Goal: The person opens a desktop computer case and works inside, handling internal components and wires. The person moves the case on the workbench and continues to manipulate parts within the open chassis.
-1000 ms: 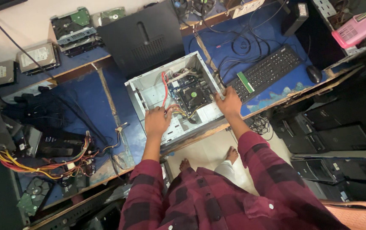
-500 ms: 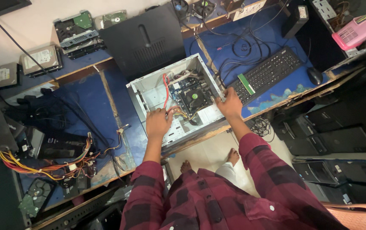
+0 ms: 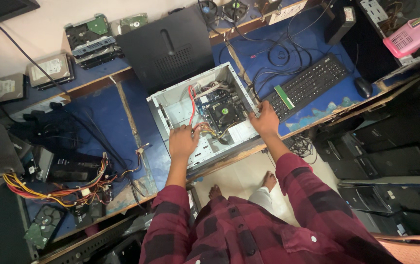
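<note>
An open grey computer case (image 3: 171,105) lies on its side on the blue workbench, showing a motherboard with a black cooler fan (image 3: 223,112) and a red cable (image 3: 191,105). My left hand (image 3: 182,142) rests inside the case near its front edge, fingers on the cables by the drive bay. My right hand (image 3: 264,120) grips the case's right wall beside the black keyboard (image 3: 310,85). Whether the left fingers hold a cable is not clear.
A black side panel (image 3: 168,46) leans behind the case. Hard drives (image 3: 90,34) are stacked at the back left. A power supply with coloured wires (image 3: 58,183) sits at the left. A mouse (image 3: 363,87) and a pink basket (image 3: 410,36) lie to the right. Black tower cases stand on the floor.
The view has shifted slightly. Both hands stay on the case; my left hand has crept a little deeper toward the cables.
</note>
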